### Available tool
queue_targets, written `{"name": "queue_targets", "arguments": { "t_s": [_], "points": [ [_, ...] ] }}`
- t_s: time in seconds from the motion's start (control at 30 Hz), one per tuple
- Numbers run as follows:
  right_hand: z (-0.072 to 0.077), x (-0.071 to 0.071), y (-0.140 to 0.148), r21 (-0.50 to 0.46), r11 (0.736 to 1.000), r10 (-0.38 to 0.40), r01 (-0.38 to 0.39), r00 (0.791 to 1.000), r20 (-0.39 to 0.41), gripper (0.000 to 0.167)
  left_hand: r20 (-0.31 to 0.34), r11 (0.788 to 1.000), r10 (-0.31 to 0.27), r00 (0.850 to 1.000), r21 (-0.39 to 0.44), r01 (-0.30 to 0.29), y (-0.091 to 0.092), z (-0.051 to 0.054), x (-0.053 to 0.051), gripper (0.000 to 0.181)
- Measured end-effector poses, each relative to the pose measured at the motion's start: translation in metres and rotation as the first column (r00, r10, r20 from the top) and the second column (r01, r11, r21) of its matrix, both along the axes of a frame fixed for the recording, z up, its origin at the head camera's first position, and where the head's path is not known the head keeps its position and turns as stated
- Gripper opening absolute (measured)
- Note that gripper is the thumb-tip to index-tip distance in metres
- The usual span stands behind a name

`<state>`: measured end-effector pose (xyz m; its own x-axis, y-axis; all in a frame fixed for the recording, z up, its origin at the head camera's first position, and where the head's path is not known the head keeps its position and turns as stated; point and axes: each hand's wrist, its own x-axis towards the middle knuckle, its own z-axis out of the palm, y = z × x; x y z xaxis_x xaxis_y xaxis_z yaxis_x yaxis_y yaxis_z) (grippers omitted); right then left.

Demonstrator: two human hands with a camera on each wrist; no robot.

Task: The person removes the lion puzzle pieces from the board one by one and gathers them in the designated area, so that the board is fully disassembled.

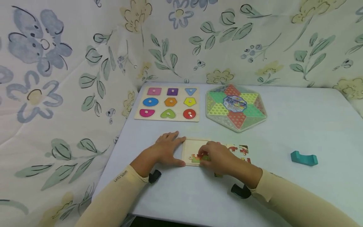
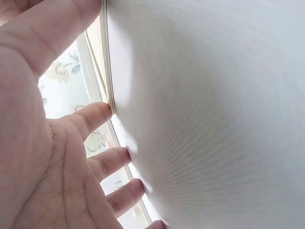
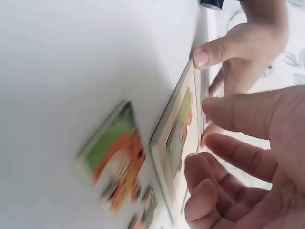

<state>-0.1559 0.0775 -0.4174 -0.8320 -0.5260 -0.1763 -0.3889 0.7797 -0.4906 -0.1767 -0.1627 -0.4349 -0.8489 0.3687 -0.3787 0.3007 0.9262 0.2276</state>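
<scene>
A shallow wooden puzzle tray [image 1: 195, 145] lies on the table, with several joined jigsaw pieces [image 1: 194, 159] along its near side. My left hand [image 1: 167, 149] is spread at the tray's left end, thumb and index fingertip touching the frame; the left wrist view shows the fingers fairly straight along the tray edge [image 2: 108, 71]. Over the tray's right part is my right hand [image 1: 219, 158], its fingers bent above the pieces. In the right wrist view its thumb and fingers stand apart with no piece visible between them. A loose jigsaw piece [image 3: 119, 152] with an orange animal picture lies beside the tray.
Several loose jigsaw pieces [image 1: 244, 149] lie right of the tray, partly behind my right hand. Farther back are a wooden shape board [image 1: 158, 110] and a hexagonal bead-game box [image 1: 236, 108]. A teal curved block [image 1: 304, 158] sits at the right. Floral cloth hangs behind.
</scene>
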Motion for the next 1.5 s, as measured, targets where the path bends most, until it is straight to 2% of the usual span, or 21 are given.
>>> {"name": "queue_targets", "arguments": {
  "t_s": [0.13, 0.53, 0.7, 0.9, 1.07, 1.27, 1.5],
  "points": [
    [-0.005, -0.006, -0.013, 0.02, 0.999, 0.032, -0.032, 0.999, 0.006, 0.03, 0.008, 1.0, 0.002, 1.0, 0.0, -0.002, 0.001, 0.0, 0.0, 0.104],
    [-0.013, -0.011, -0.027, 0.047, 0.999, 0.003, -0.006, 0.998, 0.059, 0.03, 0.008, 1.0, 0.01, 1.0, -0.002, -0.01, 0.002, 0.003, 0.001, 0.104],
    [-0.011, -0.012, -0.025, -0.026, 0.999, -0.021, 0.024, 0.995, 0.095, 0.02, 0.004, 1.0, 0.008, 1.0, -0.016, -0.008, 0.003, 0.004, 0.001, 0.104],
    [-0.009, -0.014, -0.016, -0.142, 0.99, 0.031, -0.016, 0.995, 0.099, 0.014, 0.015, 1.0, 0.011, 1.0, -0.011, -0.01, 0.003, 0.005, 0.002, 0.103],
    [0.002, -0.016, 0.0, -0.175, 0.985, 0.007, 0.015, 0.992, 0.126, 0.011, 0.017, 1.0, 0.003, 1.0, -0.013, -0.003, 0.004, 0.005, 0.0, 0.103],
    [0.016, -0.014, 0.045, -0.174, 0.983, -0.031, 0.056, 0.989, 0.143, 0.012, 0.008, 1.0, -0.006, 1.0, -0.011, 0.006, 0.005, 0.003, -0.001, 0.103],
    [0.005, 0.005, 0.094, -0.122, 0.99, -0.043, 0.064, 0.984, 0.171, 0.013, 0.005, 1.0, 0.005, 1.0, -0.013, -0.005, 0.002, -0.001, -0.001, 0.105]
  ]
}}
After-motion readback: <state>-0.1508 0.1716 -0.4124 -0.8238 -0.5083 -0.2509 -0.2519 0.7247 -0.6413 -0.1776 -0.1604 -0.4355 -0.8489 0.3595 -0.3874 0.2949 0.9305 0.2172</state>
